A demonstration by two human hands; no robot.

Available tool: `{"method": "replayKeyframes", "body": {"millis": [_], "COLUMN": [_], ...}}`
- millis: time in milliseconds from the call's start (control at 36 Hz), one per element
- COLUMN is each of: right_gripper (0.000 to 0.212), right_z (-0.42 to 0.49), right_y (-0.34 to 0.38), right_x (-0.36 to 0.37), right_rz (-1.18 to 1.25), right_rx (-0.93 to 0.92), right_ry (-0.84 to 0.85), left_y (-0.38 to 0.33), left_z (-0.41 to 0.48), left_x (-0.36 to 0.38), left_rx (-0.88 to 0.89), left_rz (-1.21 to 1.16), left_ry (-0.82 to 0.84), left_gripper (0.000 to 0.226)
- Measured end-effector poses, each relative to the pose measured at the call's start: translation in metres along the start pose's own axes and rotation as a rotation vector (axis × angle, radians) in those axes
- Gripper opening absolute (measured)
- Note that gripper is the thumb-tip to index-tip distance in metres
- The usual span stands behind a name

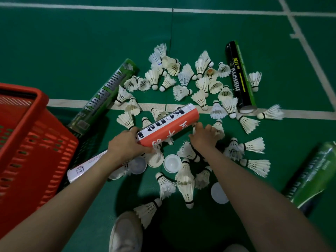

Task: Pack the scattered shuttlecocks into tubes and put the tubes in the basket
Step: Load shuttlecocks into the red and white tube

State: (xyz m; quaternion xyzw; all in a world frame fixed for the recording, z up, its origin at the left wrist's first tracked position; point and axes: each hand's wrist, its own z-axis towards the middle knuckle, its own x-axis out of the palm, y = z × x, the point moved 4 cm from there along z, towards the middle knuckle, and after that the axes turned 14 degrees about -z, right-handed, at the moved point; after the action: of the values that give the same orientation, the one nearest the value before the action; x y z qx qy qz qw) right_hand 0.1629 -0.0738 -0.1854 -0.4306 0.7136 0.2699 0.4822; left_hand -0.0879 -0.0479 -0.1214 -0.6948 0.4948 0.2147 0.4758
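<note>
My left hand point(125, 142) grips the near end of a red and white tube point(169, 125) marked "Kongi", held slanted just above the floor. My right hand point(204, 136) reaches down beside the tube's far half, its curled fingers on a white shuttlecock point(219, 129). Many white shuttlecocks point(183, 79) lie scattered over the green court floor around both hands. A red plastic basket point(25, 142) stands at the left. Whether the right hand holds the shuttlecock cannot be made out.
More tubes lie about: a green one point(105, 95) by the basket, a black "Hangyu" one point(240, 77) at the back right, a green one point(312, 179) at the right, a white one point(85, 168) under my left arm. White caps point(172, 163) lie near my shoe point(127, 233).
</note>
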Motion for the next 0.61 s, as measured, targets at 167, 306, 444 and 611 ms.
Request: {"method": "replayKeyframes", "body": {"millis": [167,306,444,611], "right_gripper": [0.039,0.032,0.026,0.025], "right_z": [0.001,0.001,0.004,-0.012], "right_y": [0.001,-0.004,-0.013,-0.027], "right_x": [0.004,-0.029,-0.088,-0.132], "right_rz": [0.135,0.673,0.985,1.094], "right_rx": [0.058,0.072,0.056,0.007], "right_ry": [-0.063,-0.229,-0.257,-0.205], "left_y": [0.006,0.003,-0.019,-0.048], "left_z": [0.002,0.01,0.017,0.002], "left_x": [-0.01,-0.022,-0.039,-0.058], "left_rx": [-0.007,0.024,0.117,0.171], "left_rz": [-0.009,-0.064,-0.044,-0.083], "left_ry": [-0.047,-0.02,0.015,-0.012], "left_gripper": [0.075,0.082,0.086,0.107]}}
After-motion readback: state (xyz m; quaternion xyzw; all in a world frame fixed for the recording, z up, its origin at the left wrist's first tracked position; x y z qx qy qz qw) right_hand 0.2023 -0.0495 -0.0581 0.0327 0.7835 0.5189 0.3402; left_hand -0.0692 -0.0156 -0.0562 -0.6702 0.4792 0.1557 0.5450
